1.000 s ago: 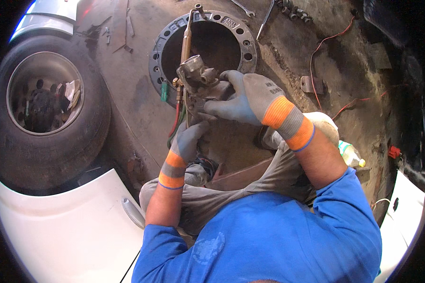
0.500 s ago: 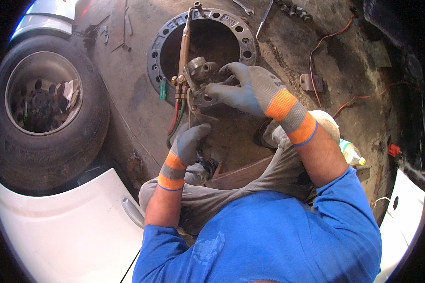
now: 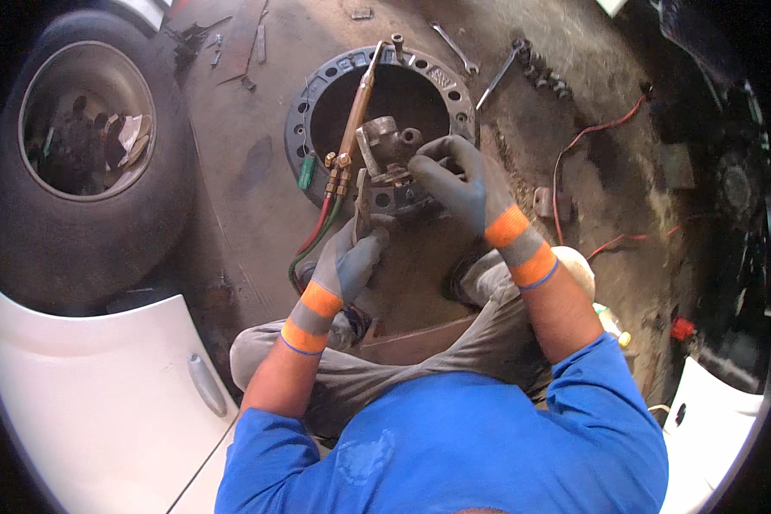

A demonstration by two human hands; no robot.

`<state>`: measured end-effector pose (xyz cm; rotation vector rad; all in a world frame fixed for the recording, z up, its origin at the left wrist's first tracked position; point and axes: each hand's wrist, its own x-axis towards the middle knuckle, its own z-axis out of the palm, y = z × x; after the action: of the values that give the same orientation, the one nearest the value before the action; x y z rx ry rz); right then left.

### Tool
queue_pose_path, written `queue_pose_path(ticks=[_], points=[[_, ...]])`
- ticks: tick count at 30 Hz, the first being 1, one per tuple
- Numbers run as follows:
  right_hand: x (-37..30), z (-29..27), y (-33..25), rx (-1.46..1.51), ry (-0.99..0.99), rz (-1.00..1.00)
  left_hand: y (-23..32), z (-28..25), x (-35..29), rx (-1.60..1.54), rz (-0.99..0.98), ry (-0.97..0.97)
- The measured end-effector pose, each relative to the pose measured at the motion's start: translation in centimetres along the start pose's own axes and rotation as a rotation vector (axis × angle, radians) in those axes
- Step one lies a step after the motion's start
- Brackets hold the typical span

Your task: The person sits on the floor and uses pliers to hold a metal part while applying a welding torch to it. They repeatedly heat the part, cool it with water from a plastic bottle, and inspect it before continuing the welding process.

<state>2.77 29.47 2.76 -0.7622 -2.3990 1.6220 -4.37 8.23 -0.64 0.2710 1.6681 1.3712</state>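
Note:
My gloved left hand (image 3: 358, 261) is wrapped around a flat grey metal tool (image 3: 362, 206) that points away from me. Its far end comes close to a grimy cast metal part (image 3: 385, 141) with round bosses; I cannot tell whether they touch. My gloved right hand (image 3: 464, 184) has thumb and forefinger pinched at the right side of that part. Whatever sits in the pinch is too small to make out. Beneath and beyond lies a large dark metal ring (image 3: 300, 111) with holes around its rim. A brass gas torch (image 3: 351, 124) rests across the ring's left side.
Red and green hoses (image 3: 313, 238) run from the torch towards me. A green-handled tool (image 3: 307, 171) leans by the ring. A wheel with tyre (image 3: 167, 163) and a white panel (image 3: 94, 368) stand left. Beyond the ring lies a spanner (image 3: 456, 49); a red wire (image 3: 565, 154) trails at right.
The view has shifted, so the ring and torch appear further right and lower. The tool in my left hand shows more plainly; my right fingers have drawn together beside the cast part.

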Motion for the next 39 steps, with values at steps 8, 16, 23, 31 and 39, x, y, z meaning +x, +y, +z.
queue_pose_path(ticks=[8,16,23,31,39], points=[[1.4,-0.6,3.3,0.579,-0.099,0.079,2.9,0.0,-1.2,0.055,0.187,0.194],[0.3,-0.6,-1.4,1.054,-0.051,0.292,2.6,-0.8,-2.0,0.258,0.53,0.312],[-0.5,-1.0,-1.9,1.076,-0.279,0.225,3.3,-1.2,-2.5,0.328,0.576,0.374],[-0.4,-1.4,-1.5,1.118,-0.354,0.238,3.4,-0.4,-2.7,0.258,0.641,0.353],[-0.5,-1.9,-1.4,0.997,-0.358,0.167,3.3,-0.1,-3.0,0.163,0.541,0.333]])
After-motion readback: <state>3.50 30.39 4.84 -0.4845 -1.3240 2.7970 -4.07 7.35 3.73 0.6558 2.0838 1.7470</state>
